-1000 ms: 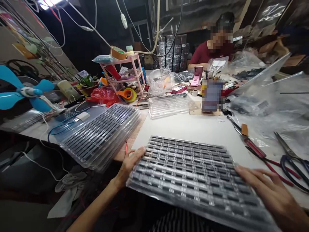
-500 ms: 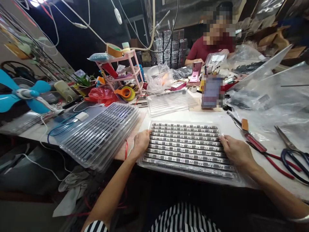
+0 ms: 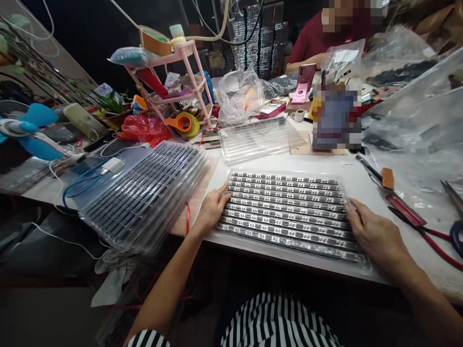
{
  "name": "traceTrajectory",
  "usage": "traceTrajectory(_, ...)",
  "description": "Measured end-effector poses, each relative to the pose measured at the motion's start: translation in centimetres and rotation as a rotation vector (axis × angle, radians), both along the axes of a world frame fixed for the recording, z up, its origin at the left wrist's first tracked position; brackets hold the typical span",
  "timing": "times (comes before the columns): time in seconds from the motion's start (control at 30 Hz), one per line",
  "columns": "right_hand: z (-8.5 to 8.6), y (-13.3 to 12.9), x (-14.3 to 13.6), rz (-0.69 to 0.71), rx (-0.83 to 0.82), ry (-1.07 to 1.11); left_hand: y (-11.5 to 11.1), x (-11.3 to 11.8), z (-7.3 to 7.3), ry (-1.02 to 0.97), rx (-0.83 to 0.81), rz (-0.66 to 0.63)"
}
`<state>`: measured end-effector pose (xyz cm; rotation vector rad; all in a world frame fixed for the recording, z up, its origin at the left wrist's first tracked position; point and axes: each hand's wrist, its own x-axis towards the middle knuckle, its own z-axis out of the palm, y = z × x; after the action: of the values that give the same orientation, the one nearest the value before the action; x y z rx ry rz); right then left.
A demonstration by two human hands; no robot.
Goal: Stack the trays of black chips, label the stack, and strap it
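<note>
1. The left hand (image 3: 213, 208) grasped the left edge of a clear tray (image 3: 289, 248) of dark strips (image 3: 289, 210)
2. The right hand (image 3: 378, 233) grasped its right edge
3. It sat along the desk (image 3: 369, 193) front, right of stacked trays (image 3: 177, 205)

On the counter (image 3: 361, 190), a tray of strips (image 3: 285, 212) lies right of stacked trays (image 3: 141, 197), left of the scissors (image 3: 452, 195) and before a second tray (image 3: 258, 140).
</note>
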<state>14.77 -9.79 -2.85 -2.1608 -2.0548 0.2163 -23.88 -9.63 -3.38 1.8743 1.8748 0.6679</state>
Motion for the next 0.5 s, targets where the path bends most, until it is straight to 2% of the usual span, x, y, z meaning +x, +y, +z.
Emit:
traceTrajectory(0.13,-0.9,-1.8,0.9,0.037,0.102,0.219,-2.1,-1.3,0.0,-0.255,0.003,-0.044)
traceTrajectory(0.23,-1.1,-2.7,0.7,-0.013,0.112,0.318,-3.3,-1.6,-0.2,-0.286,0.026,-0.043)
traceTrajectory(0.37,0.3,-2.9,-0.4,-0.163,0.073,0.441,-3.5,-1.5,-0.3,-0.322,0.041,-0.049)
traceTrajectory(0.5,2.3,-3.1,-1.0,-0.252,0.091,0.498,-3.3,-1.5,-0.3,-0.353,0.036,-0.043)
